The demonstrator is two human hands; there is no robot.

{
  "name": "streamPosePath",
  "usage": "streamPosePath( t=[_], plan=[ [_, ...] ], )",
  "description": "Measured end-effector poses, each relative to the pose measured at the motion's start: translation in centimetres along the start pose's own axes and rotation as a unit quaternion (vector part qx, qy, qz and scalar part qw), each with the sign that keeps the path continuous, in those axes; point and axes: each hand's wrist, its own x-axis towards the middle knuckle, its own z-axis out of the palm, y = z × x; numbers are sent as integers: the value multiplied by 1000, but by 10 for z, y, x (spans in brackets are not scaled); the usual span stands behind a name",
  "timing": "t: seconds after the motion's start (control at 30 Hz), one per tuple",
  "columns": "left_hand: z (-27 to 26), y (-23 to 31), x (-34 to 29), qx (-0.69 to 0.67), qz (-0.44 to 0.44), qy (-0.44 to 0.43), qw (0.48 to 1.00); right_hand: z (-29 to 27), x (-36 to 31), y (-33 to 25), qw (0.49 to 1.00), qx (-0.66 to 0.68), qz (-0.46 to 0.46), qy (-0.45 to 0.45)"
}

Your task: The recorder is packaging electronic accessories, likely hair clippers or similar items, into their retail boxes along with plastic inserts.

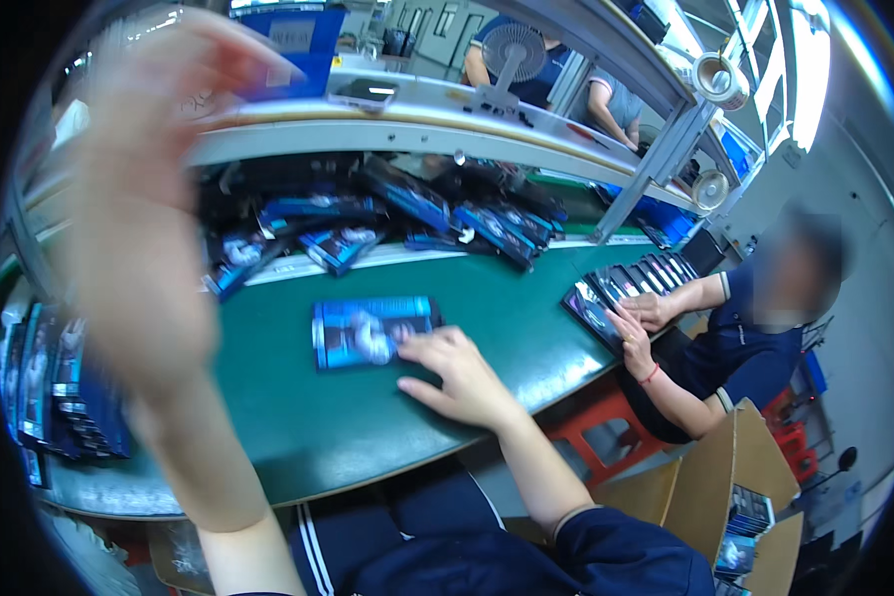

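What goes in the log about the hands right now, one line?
left hand: raised, blurred, grip unclear | right hand: open, touching flat blue package | package: on green table | co-worker's hands: at dark cases

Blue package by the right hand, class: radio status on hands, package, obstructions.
Left hand raised, blurred, grip unclear. Right hand open at right end of blue package, flat on green table. Left forearm hides some table.
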Motion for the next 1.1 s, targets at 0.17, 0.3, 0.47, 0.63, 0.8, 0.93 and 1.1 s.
streamPosePath(
  t=[0.17,0.3,0.47,0.63,0.8,0.93,1.1],
  plan=[
    [63,0,-157,442,-173,-552,686,-8,-38,-11,983,116,-12,146],
    [61,20,-189,380,-146,-586,700,-24,-61,51,922,76,151,347],
    [54,63,-162,340,-117,-588,724,-43,-91,136,866,-97,268,410],
    [45,52,-118,465,-319,-494,662,-105,-132,197,762,-296,506,276],
    [48,23,-168,395,-267,-560,677,-81,-160,172,805,-235,452,305],
    [78,24,-171,388,-295,-562,668,-91,-211,174,719,-121,570,379],
    [78,33,-168,364,-331,-501,713,-106,-163,65,755,144,498,400]
  ],
)
